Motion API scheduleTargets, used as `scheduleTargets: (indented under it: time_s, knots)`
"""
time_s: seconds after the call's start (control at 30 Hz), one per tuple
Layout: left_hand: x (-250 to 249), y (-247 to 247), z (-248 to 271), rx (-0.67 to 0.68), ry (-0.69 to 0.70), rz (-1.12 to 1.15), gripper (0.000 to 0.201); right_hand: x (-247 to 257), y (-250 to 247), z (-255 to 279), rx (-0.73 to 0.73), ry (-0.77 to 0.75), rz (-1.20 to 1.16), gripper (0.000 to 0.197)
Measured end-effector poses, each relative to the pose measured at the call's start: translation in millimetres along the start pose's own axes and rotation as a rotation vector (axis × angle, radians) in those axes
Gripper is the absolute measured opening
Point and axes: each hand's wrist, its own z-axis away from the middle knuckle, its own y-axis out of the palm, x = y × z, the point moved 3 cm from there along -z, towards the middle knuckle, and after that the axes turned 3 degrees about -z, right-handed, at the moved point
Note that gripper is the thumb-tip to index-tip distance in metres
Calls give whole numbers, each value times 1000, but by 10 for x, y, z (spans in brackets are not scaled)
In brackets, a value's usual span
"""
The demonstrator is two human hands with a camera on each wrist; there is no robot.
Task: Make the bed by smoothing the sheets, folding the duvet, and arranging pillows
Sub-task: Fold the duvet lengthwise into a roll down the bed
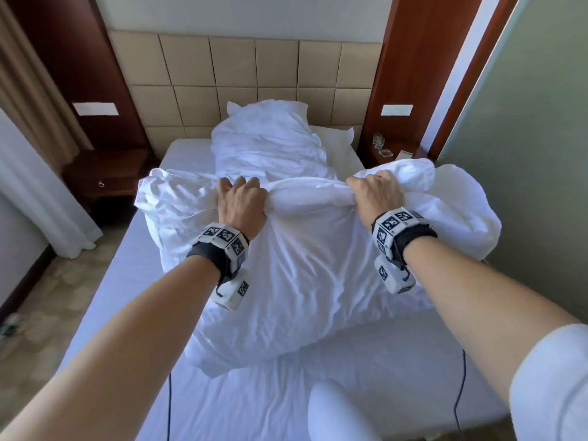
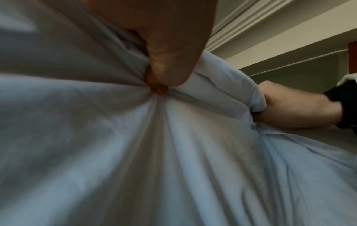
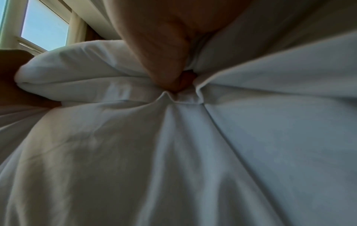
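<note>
Two hands point(image 1: 241, 202) point(image 1: 375, 192) gripping white duvet point(image 1: 305, 265)

My head cam looks down from the bed's near end toward the far headboard point(image 1: 245, 74). Both wrist cams sit tight under my fists, sharing the duvet point(image 1: 296, 265).

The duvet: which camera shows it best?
The head view: it shows the whole duvet bunched on the bed, gripped by the left hand and right hand. Each wrist view shows only close-up folds gathered under that hand's fingers.
</note>
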Motion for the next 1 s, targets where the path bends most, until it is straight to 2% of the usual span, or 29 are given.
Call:
scheduleTargets:
  time_s: [0.17,0.33,0.57,0.7,0.8,0.93,1.0]
  knots:
    - [116,133,-315,-18,-23,-23,27,-7,206,-360,-22,-32,-11,19]
    - [263,410,-963,-40,-47,-59,32,-62,395,-977,-36,-69,-65,19]
    - [707,843,-2442,-94,-135,-60,28,-148,839,-2634,-109,-101,-110,21]
    - [911,1503,-3133,20,-179,-68,32,-111,1376,-3431,22,-137,-121,27]
    - [975,2191,-3373,127,-208,-36,40,-24,2059,-3754,170,-142,-129,28]
    - [844,3136,-3239,342,-198,18,41,36,3111,-3647,382,-105,-183,21]
    - [792,3514,-3091,401,-224,76,39,17,3528,-3497,460,-95,-165,14]
